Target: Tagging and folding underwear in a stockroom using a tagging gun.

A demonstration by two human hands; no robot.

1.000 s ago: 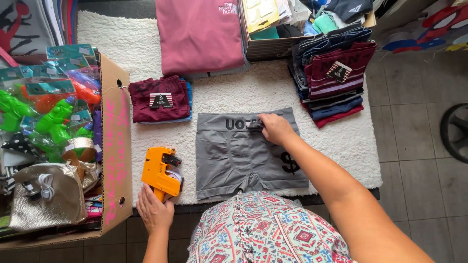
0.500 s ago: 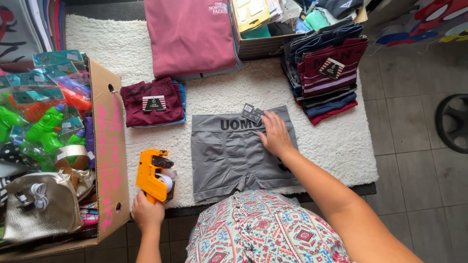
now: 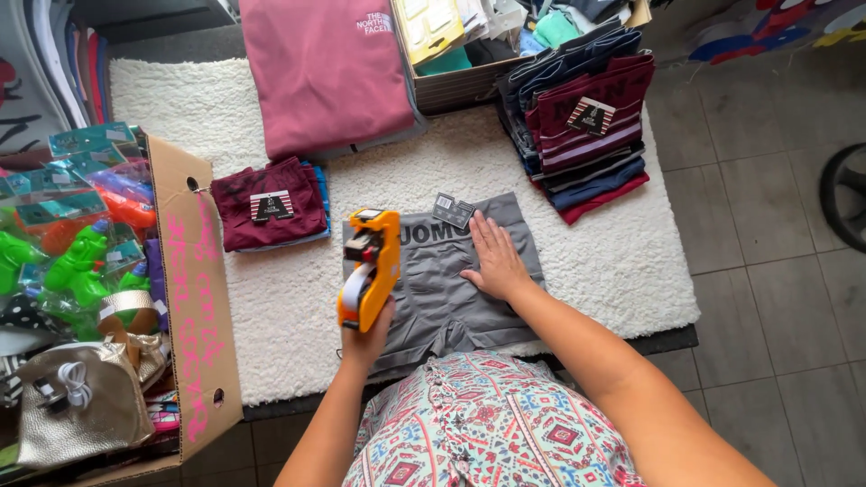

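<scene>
**Label gun over grey shorts, right hand flat on fabric**

Landmark: grey stretch-knit boxer shorts (image 3: 442, 289) lying flat on the white shaggy rug (image 3: 613, 243) that covers the desk, directly in front of the person.

- Left hand (image 3: 367, 335): fingers wrapped closed around the grip of the orange plastic price-label gun (image 3: 370, 267). Gun is held over the left part of the shorts, nose toward the waistband. Can't tell if it touches the fabric. The palm side is hidden behind the gun's handle.
- Right hand (image 3: 494, 260): fingers spread open and flat, pressing on the right half of the shorts, gripping nothing.
- Small dark cardboard hang tag (image 3: 453, 210) sits at the top edge of the waistband, just beyond the right fingertips. Its attachment isn't visible.
- Waistband lettering is partly covered by the gun. The lower hem is hidden by the person's patterned top.
- Left of the shorts: folded maroon shorts with a striped tag (image 3: 268, 203), stacked on a blue piece that is mostly hidden.
- Far left of the shorts: open brown cardboard box (image 3: 194, 298) of bagged toys, cut off by the frame edge.
- Beyond-right of the shorts: stack of folded dark blue and maroon underwear (image 3: 582, 126).
- Beyond the shorts: folded maroon sweatshirt (image 3: 320, 72), top cut off.
</scene>
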